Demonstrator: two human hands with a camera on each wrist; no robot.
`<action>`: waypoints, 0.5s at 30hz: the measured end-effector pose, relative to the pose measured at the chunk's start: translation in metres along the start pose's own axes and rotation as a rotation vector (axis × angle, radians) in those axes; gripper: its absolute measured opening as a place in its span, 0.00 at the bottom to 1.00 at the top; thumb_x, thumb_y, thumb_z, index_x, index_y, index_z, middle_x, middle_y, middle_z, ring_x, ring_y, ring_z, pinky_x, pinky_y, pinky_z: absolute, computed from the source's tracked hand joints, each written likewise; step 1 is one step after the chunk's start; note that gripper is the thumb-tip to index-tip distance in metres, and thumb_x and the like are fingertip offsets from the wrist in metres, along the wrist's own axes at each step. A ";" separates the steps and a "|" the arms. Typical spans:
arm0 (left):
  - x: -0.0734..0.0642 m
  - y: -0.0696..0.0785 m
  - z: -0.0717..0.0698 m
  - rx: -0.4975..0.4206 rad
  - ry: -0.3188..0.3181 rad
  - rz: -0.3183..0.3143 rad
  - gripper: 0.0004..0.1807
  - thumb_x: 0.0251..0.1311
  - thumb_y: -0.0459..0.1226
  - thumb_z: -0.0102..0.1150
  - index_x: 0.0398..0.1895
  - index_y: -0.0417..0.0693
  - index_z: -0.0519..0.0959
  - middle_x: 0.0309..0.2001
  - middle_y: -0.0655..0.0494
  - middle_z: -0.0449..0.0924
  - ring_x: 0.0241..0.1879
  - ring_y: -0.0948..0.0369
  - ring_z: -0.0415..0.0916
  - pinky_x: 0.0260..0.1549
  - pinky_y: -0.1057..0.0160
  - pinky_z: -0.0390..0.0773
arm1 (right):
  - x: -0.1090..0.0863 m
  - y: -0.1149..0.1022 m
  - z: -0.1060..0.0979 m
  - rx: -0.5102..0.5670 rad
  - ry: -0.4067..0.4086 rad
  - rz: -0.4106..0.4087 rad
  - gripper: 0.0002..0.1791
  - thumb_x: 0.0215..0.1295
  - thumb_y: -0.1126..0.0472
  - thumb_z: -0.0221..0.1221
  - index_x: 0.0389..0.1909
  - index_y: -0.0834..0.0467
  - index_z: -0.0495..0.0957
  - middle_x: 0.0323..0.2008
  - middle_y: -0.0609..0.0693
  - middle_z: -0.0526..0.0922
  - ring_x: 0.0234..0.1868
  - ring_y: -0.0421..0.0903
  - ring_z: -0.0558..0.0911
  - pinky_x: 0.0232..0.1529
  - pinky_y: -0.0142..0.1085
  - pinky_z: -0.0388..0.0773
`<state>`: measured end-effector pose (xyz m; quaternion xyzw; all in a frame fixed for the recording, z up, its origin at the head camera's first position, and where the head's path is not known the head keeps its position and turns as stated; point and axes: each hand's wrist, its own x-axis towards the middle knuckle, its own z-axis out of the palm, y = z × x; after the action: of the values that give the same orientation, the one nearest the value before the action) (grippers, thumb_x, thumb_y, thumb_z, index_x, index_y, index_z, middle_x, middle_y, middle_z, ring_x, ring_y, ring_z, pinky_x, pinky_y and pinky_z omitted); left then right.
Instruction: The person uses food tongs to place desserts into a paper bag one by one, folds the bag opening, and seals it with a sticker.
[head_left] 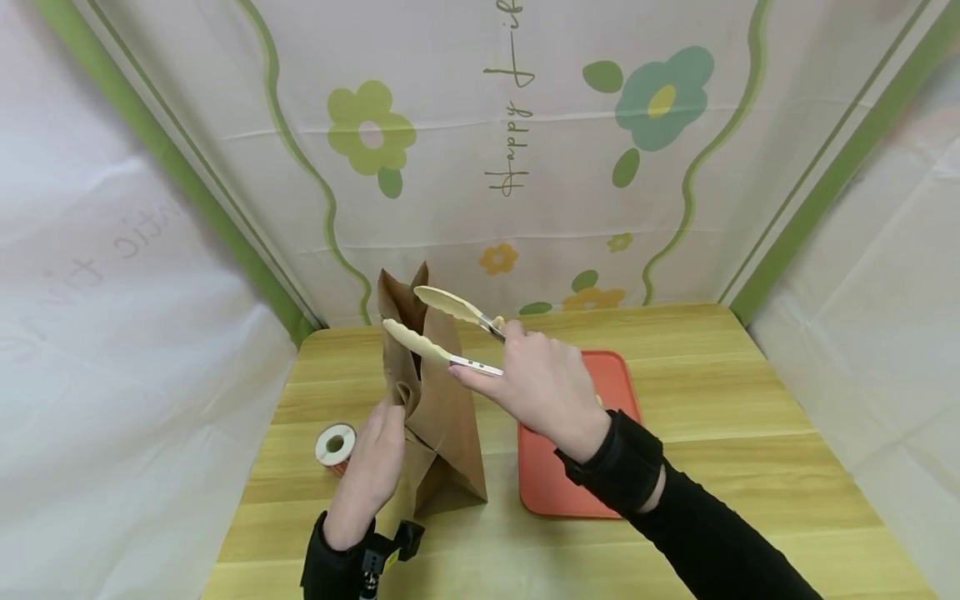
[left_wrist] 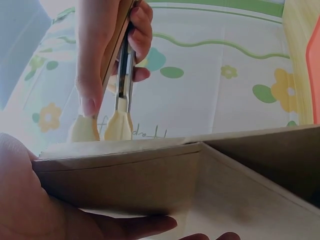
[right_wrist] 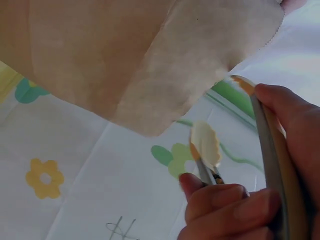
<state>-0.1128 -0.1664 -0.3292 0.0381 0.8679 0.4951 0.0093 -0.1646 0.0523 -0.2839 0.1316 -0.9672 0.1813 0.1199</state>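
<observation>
A brown paper bag (head_left: 450, 408) stands upright on the table, its mouth partly spread. Against its left side, my left hand (head_left: 378, 450) holds it, and the paper is creased near the fingertips; in the left wrist view, fingers (left_wrist: 145, 226) lie along the paper. My right hand (head_left: 547, 383) grips a pair of tongs (head_left: 468, 363) with cream scalloped heads and metal arms. Both heads point left and overlap the bag's upper part in the head view. They are spread apart with nothing between them. The right wrist view shows one cream head (right_wrist: 205, 142) below the bag's edge.
A red tray (head_left: 555, 479) lies right of the bag, partly covered by my right hand and wrist. Left of my left hand stands a roll of labels or tape (head_left: 335, 444). A flower-printed curtain (head_left: 450, 200) hangs behind the wooden table (head_left: 720, 467).
</observation>
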 end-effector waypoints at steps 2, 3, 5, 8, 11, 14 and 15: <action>0.000 -0.001 0.000 -0.014 -0.014 -0.006 0.31 0.79 0.46 0.21 0.76 0.37 0.53 0.72 0.38 0.56 0.69 0.46 0.55 0.64 0.44 0.55 | -0.003 0.010 0.001 0.089 -0.037 0.079 0.48 0.51 0.17 0.49 0.44 0.61 0.73 0.13 0.45 0.65 0.10 0.43 0.64 0.11 0.36 0.61; -0.001 -0.001 0.001 -0.019 -0.018 -0.006 0.31 0.79 0.46 0.21 0.76 0.37 0.52 0.72 0.38 0.55 0.70 0.46 0.54 0.65 0.44 0.55 | -0.004 0.018 0.002 0.126 -0.051 0.122 0.50 0.50 0.16 0.48 0.48 0.61 0.73 0.14 0.46 0.65 0.11 0.43 0.64 0.12 0.37 0.60; -0.001 0.000 0.001 -0.003 -0.012 -0.011 0.30 0.80 0.46 0.21 0.75 0.37 0.55 0.70 0.38 0.59 0.67 0.47 0.59 0.63 0.46 0.57 | -0.007 0.038 0.008 0.201 -0.061 0.199 0.50 0.49 0.15 0.47 0.46 0.60 0.72 0.16 0.46 0.63 0.13 0.45 0.64 0.14 0.38 0.59; -0.001 0.002 0.001 0.037 0.006 -0.008 0.28 0.79 0.42 0.22 0.71 0.36 0.62 0.63 0.39 0.67 0.55 0.49 0.65 0.53 0.51 0.60 | -0.013 0.077 0.023 0.257 -0.092 0.266 0.45 0.50 0.16 0.49 0.37 0.58 0.71 0.18 0.49 0.62 0.16 0.47 0.65 0.17 0.40 0.60; -0.001 0.003 0.001 0.061 0.018 -0.003 0.27 0.79 0.41 0.23 0.68 0.36 0.66 0.60 0.40 0.70 0.52 0.49 0.66 0.50 0.51 0.61 | -0.023 0.119 0.044 0.278 -0.154 0.283 0.43 0.52 0.19 0.52 0.34 0.59 0.69 0.18 0.49 0.63 0.16 0.47 0.66 0.19 0.39 0.61; 0.000 0.003 0.002 0.052 0.020 0.001 0.28 0.79 0.43 0.23 0.69 0.37 0.65 0.62 0.39 0.69 0.58 0.49 0.66 0.55 0.49 0.61 | -0.034 0.159 0.061 0.228 -0.260 0.256 0.44 0.53 0.21 0.55 0.40 0.62 0.72 0.17 0.49 0.65 0.16 0.46 0.67 0.19 0.39 0.61; 0.000 0.003 0.002 0.050 0.021 0.003 0.28 0.79 0.44 0.23 0.70 0.37 0.65 0.63 0.39 0.68 0.59 0.48 0.66 0.56 0.48 0.62 | -0.037 0.170 0.066 0.199 -0.286 0.235 0.45 0.52 0.22 0.56 0.42 0.63 0.73 0.18 0.49 0.67 0.17 0.46 0.68 0.20 0.39 0.62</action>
<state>-0.1128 -0.1633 -0.3278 0.0345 0.8801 0.4736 -0.0017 -0.1930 0.1873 -0.4082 0.0537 -0.9604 0.2682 -0.0540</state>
